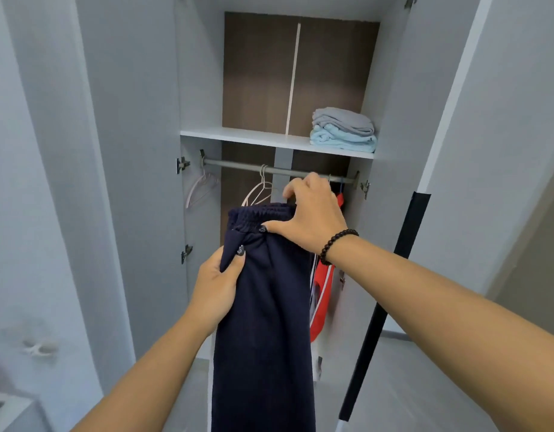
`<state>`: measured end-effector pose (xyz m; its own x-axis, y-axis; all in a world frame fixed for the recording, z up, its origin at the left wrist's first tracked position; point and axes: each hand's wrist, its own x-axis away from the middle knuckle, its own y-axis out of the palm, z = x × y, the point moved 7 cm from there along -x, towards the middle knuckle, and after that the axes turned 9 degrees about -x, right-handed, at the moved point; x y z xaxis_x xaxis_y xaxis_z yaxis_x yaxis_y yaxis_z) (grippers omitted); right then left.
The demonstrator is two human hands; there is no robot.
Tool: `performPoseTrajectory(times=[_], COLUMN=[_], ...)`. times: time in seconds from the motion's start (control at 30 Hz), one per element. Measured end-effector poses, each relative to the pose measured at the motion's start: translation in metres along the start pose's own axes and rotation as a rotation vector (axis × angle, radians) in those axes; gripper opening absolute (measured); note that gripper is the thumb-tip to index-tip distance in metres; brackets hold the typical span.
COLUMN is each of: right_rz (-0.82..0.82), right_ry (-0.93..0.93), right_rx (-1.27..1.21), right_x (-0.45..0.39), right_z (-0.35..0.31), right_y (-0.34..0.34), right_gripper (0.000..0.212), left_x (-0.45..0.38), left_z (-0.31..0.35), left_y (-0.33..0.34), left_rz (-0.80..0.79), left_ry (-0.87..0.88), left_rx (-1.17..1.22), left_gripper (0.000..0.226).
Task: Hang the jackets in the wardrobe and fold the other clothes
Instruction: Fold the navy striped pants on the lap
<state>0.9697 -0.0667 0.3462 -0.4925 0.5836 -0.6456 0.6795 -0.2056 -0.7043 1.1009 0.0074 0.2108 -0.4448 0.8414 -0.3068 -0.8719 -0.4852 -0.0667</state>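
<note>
We've got the navy jacket point(264, 307) mid-frame at the wardrobe rail point(238, 165). Left hand point(218, 286) fingers pinch its side. Right hand point(311, 213) fingers curl round the ribbed top edge.

Pale grey walls point(35, 151) close in on both sides, evenly lit with no window in sight. Beyond the grips rises a tall grey cabinet with a dark brown wood-grain back panel point(260, 73), split by a thin light strip. A white shelf point(238, 136) crosses above the grips, a grey metal rail point(238, 165) just under it. Below, the floor point(409, 385) is light grey. A black-edged panel point(394, 275) leans to the right of the grips.
</note>
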Motion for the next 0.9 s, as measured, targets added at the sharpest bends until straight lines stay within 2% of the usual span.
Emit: performPoseTrajectory(times=[0.03, 0.1, 0.2, 0.27, 0.33, 0.4, 0.47, 0.5, 0.57, 0.67, 0.73, 0.83, 0.9], right_rz=[0.012, -0.118, -0.427, -0.509, -0.561, -0.621, -0.625, -0.61, -0.545, -0.493, -0.492, -0.486, -0.493], right_ry=[0.075, 0.33, 0.913, 1.055, 1.092, 1.141, 1.16, 1.164, 1.201, 1.18, 1.194, 1.202, 1.046], right_rx=[-0.013, -0.201, -0.743, -0.927, -0.912, -0.833, -0.761, -0.74, -0.779, -0.786, -0.847, -0.948, -0.927], right_x=[0.001, 0.006, 0.034, 0.044, 0.052, 0.062, 0.068, 0.07, 0.076, 0.081, 0.085, 0.095, 0.097], right_z=[0.006, 0.021, 0.035, 0.033, 0.035, 0.039, 0.043, 0.044, 0.043, 0.041, 0.036, 0.037, 0.038], right_y=[0.006, 0.031, 0.086, 0.112, 0.138, 0.165, 0.186, 0.195, 0.21, 0.232, 0.25, 0.271, 0.282], right_gripper=[0.05, 0.045, 0.051, 0.058, 0.053, 0.049, 0.032, 0.021, 0.025, 0.033, 0.026, 0.01, 0.007], left_x=[-0.001, -0.002, 0.0, 0.004, 0.009, 0.016, 0.022, 0.025, 0.033, 0.047, 0.06, 0.085, 0.1], left_z=[-0.003, -0.012, -0.032, -0.047, -0.065, -0.086, -0.111, -0.123, -0.144, -0.178, -0.208, -0.265, -0.304], left_y=[-0.002, -0.006, -0.009, -0.007, -0.003, 0.001, -0.001, -0.004, -0.013, -0.028, -0.033, -0.035, -0.036], left_rz=[0.026, 0.059, 0.069, 0.041, -0.015, -0.08, -0.091, -0.077, 0.014, 0.192, 0.266, 0.36, 0.419], left_ry=[-0.002, 0.0, 0.031, 0.065, 0.072, 0.087, 0.058, 0.043, 0.046, -0.007, -0.075, -0.214, -0.252], left_rx=[0.0, -0.033, -0.1, -0.158, -0.232, -0.298, -0.347, -0.367, -0.376, -0.363, -0.338, -0.364, -0.379], left_gripper=[0.021, 0.027, 0.033, 0.032, 0.032, 0.044, 0.052, 0.048, 0.03, 0.043, 0.048, 0.039, 0.037])
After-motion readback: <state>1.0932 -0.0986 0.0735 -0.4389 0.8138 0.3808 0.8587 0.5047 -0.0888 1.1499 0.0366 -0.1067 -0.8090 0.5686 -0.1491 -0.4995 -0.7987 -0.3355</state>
